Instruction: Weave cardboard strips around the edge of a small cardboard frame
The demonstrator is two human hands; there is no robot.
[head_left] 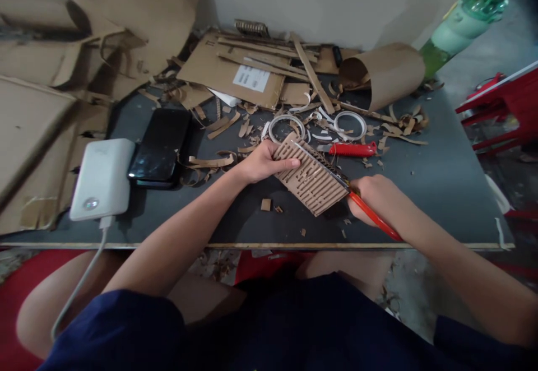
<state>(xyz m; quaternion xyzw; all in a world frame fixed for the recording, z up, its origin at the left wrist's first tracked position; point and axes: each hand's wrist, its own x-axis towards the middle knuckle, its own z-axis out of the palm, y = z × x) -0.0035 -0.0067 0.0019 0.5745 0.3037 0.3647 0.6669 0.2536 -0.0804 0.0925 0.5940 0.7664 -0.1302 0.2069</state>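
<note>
Corrugated cardboard piece (315, 183), ribbed, approx. rectangular, tilted nr table's (454, 208) front edge, a bit right of ctr. L hand (264, 162) grasps its far-left end, thumb on ribs; R hand (370, 196) clenched round orange-handled tool (377, 218), metal edge against cardboard. Smooth red cutter (355, 149) & curly scraps (225, 127) lie twd back edge.

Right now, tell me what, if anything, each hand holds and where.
Left hand: ribbed cardboard piece, by its left end. Right hand: red-handled tool, by its handle.
</note>
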